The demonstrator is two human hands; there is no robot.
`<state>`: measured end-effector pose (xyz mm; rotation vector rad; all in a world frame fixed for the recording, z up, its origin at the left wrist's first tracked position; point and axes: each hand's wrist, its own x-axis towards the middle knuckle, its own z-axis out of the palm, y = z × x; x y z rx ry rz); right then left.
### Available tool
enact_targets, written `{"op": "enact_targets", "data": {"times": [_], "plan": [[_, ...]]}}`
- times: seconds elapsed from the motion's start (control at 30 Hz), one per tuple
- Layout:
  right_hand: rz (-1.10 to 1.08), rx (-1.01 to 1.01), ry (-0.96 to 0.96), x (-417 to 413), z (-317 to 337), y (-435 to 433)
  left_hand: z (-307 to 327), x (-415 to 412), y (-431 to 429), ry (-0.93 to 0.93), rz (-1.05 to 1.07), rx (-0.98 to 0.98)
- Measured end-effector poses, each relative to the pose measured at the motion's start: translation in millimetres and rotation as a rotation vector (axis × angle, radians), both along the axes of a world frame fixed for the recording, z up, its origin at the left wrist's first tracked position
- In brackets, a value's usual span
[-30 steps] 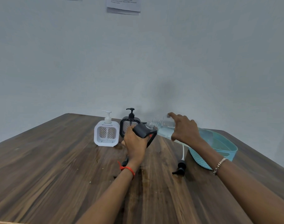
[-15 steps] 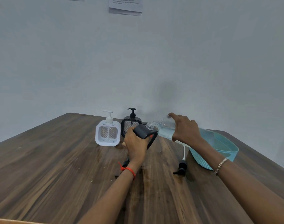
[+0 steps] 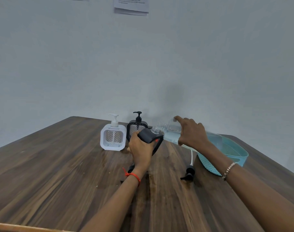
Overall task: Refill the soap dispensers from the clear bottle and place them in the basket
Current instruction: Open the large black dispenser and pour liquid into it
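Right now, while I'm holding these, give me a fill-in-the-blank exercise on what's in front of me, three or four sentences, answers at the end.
1. The left hand grips a ____ dispenser with its pump off.
2. The right hand tips the ____ bottle toward that dispenser's opening.
3. At the back, the white dispenser stands, as the camera sees it, ____ of a second black dispenser.
4. A loose pump lies on the ____ beside the teal basket.
Missing words: black; clear; left; table.
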<state>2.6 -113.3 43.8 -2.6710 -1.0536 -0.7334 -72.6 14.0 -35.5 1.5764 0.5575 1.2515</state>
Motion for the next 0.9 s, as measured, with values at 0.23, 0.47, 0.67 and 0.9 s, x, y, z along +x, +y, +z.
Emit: {"op": "enact_targets", "data": {"times": [0.23, 0.47, 0.67, 0.9], "plan": [[0.006, -0.016, 0.003, -2.9, 1.5, 1.9, 1.5, -4.0, 0.4, 0.011, 0.016, -0.006], [0.004, -0.017, 0.005, -4.2, 1.3, 2.9, 2.6, -6.4, -0.1, 0.018, 0.014, -0.016], [-0.003, -0.027, 0.014, -4.6, 1.6, 4.0, 3.0, -8.8, -0.6, 0.028, 0.014, -0.014], [0.0, -0.034, 0.003, -5.4, 2.5, 3.6, 3.7, -9.7, -2.1, 0.041, 0.02, -0.018]]}}
